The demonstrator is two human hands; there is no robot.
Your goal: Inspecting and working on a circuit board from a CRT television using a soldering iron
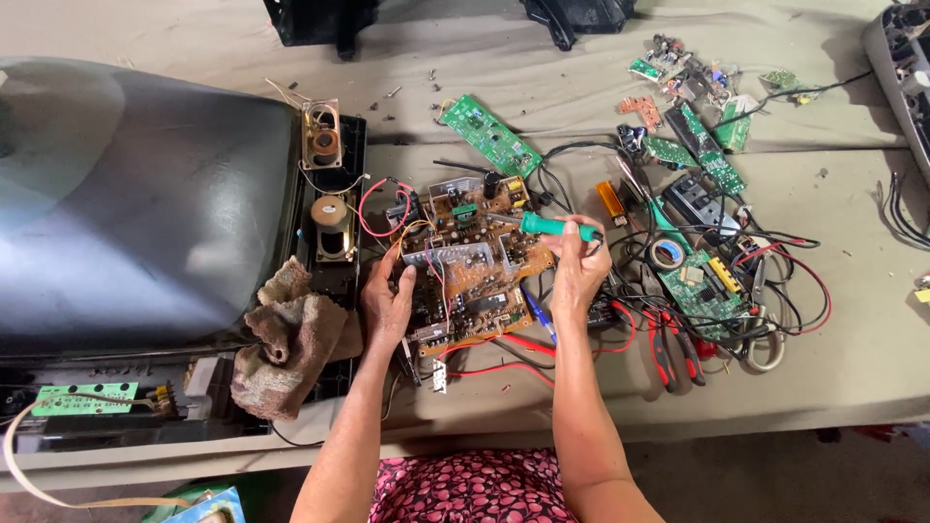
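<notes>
Two hands work over a brown circuit board (472,257) lying on the cloth-covered table (852,358), just right of a big old television (136,203) laid on its face. The left hand (387,300) grips the board's near left edge, fingers curled around it to steady it. The right hand (578,271) is closed on a green-handled soldering iron (552,228), its tip pointing left onto the board's middle. Tangled red and black wires (765,281), green circuit boards (491,134), red-handled pliers (668,353) and a roll of tape (666,254) crowd the right side; a brown rag (286,339) sits at the left. Likely trouble: the hot tip could slip and scorch a neighbouring part or a loose wire, since wires lie close around the board. The steadying fingers also sit near the work, so a slide of the board might bring them against the iron.
</notes>
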